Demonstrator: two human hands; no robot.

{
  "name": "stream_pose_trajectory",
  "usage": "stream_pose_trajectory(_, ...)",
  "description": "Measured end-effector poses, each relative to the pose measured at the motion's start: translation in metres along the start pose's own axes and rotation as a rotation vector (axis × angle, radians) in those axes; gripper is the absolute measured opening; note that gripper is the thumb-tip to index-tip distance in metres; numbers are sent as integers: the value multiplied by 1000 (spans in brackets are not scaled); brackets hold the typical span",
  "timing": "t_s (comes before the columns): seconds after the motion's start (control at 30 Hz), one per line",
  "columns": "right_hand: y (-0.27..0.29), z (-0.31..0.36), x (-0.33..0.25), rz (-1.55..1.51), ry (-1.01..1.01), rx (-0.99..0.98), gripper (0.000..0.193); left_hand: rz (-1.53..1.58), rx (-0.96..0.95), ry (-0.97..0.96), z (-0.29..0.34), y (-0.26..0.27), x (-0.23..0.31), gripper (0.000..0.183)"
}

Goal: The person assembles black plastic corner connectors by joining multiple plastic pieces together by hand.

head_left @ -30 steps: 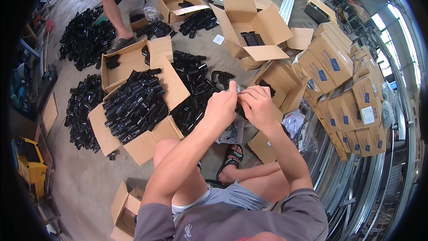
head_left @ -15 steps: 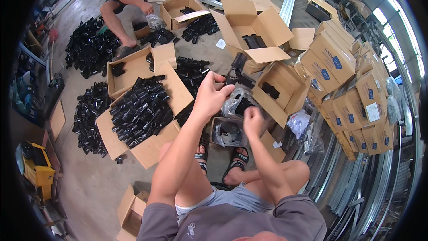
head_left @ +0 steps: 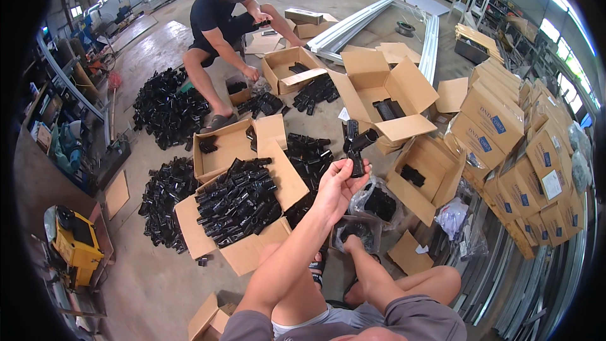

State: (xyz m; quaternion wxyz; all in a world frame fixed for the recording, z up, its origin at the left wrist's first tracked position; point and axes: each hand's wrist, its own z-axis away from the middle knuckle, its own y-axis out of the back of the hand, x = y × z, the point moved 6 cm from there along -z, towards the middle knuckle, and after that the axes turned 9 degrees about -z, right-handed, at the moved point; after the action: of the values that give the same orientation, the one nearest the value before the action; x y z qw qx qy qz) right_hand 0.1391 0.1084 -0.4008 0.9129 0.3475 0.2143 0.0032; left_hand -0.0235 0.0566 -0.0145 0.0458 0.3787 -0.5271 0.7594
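Note:
My left hand [head_left: 338, 191] is closed around the lower end of a black branched pipe fitting [head_left: 355, 145], held up in front of me with its round open sleeve pointing right. Down between my legs, my right hand [head_left: 353, 244] reaches to a small box lined with clear plastic [head_left: 372, 226]; its fingers are hidden at the box. Just beyond that box sits a clear plastic bag of small black parts [head_left: 381, 204]. To the left of my arm, an open carton is heaped with black fittings [head_left: 237, 197].
Another person [head_left: 221, 31] sits at the far left among piles of black fittings [head_left: 169, 106]. Open cartons [head_left: 424, 183] stand ahead and right. Stacked closed cartons [head_left: 489, 120] and long metal profiles [head_left: 486, 278] line the right side. A yellow machine [head_left: 76, 246] stands left.
My left hand has raised the fitting and turned it. My right hand has dropped from beside the bag to the small lined box. The view has tilted up, showing more of the other person.

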Motion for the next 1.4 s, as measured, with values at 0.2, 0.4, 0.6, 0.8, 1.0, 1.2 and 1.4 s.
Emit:
stream_pose_trajectory(0.2, 1, -19, 18, 102, -33, -130, 36, 79, -50, -19, -1, -16, 0, 13)
stream_pose_trajectory(0.4, 8, -9, 12, 113, -41, -147, 41, 83, -67, -34, 3, -15, 2, 8)
stream_pose_trajectory(0.6, 21, 13, 1, -7, -75, -18, 36, 43, -54, -42, 4, -15, 1, 9)
stream_pose_trajectory(0.8, 28, 18, -2, -51, -57, 141, 32, 38, -46, -60, 2, -15, 2, 21)
stream_pose_trajectory(1.0, 25, 6, -3, 73, -3, 133, 27, 17, -53, -57, -1, -16, -3, 22)
stream_pose_trajectory(1.2, 37, 29, -16, -18, 43, 212, 25, -15, -35, -78, 1, -9, 2, 16)
stream_pose_trajectory(1.4, 79, 47, -11, -624, 309, 510, 26, -28, -26, -92, 1, -9, 2, 18)
